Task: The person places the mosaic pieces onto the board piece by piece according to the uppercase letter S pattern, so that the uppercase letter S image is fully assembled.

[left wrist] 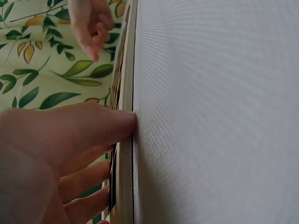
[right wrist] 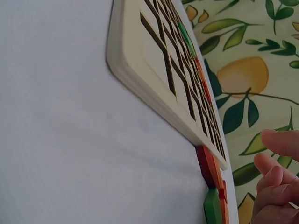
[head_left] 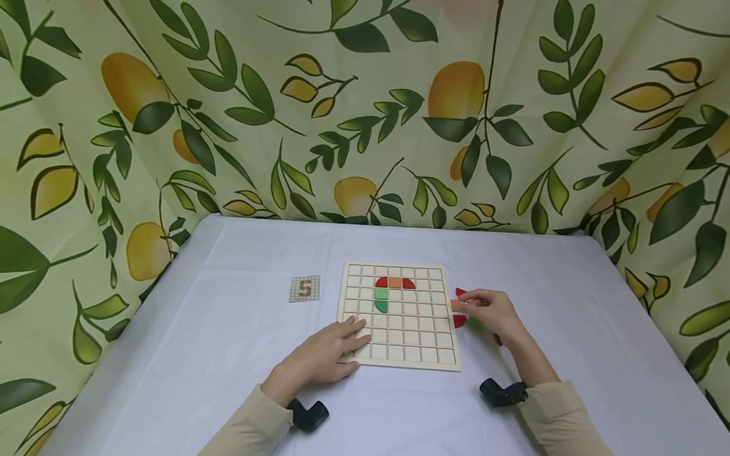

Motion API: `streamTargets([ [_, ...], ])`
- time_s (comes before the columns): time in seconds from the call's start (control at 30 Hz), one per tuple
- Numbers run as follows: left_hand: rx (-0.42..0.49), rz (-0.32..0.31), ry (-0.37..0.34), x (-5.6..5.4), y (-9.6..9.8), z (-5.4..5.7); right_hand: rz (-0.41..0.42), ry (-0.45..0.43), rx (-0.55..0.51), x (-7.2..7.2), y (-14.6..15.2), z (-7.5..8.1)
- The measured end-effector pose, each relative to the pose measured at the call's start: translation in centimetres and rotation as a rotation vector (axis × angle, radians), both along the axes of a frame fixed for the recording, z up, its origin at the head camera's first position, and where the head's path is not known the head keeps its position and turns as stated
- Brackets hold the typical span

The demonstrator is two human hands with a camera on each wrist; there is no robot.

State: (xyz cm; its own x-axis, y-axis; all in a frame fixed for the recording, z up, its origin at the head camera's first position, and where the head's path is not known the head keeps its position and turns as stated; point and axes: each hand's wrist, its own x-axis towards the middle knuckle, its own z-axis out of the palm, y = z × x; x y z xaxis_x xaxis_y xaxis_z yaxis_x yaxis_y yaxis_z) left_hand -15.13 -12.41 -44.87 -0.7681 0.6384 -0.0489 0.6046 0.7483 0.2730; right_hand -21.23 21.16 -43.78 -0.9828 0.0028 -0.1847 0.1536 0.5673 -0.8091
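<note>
Lying loosely spread, the left hand (head_left: pixel 322 351) is on the gridded board (head_left: pixel 421 339), and just off the board's right edge the right hand (head_left: pixel 492 311) hovers, seemingly empty, over coloured pieces (head_left: pixel 459 322), probably light, hard and kinda slick, so I'd pinch 'em by the sides.

The right side of the grid board (head_left: pixel 421 337) is pretty much blocked, with loose pieces (head_left: pixel 459 322) bunched just beside its edge and the right hand (head_left: pixel 489 311) held above them. The near left corner is taken up by the left hand (head_left: pixel 329 350). A decent lane is left between the small card (head_left: pixel 305 288) and the board, plus tabletop (head_left: pixel 390 432) room behind, bounded by the leafy curtain (head_left: pixel 372 110). The near side is flanked by both sleeves (head_left: pixel 246 426).
</note>
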Motion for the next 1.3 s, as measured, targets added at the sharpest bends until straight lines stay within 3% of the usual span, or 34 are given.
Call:
streamTargets([
  [0.33, -0.002, 0.009, -0.004, 0.1, -0.1, 0.0, -0.054, -0.048, 0.003, -0.2, 1.2, 0.1],
  [0.73, 0.004, 0.005, -0.006, 0.1, 0.0, 0.1, -0.058, -0.059, -0.007, -0.4, 2.1, -0.5],
  [1.3, 0.005, 0.009, 0.003, 0.1, -0.1, 0.0, -0.163, -0.124, -0.016, -1.5, 2.7, -1.4],
])
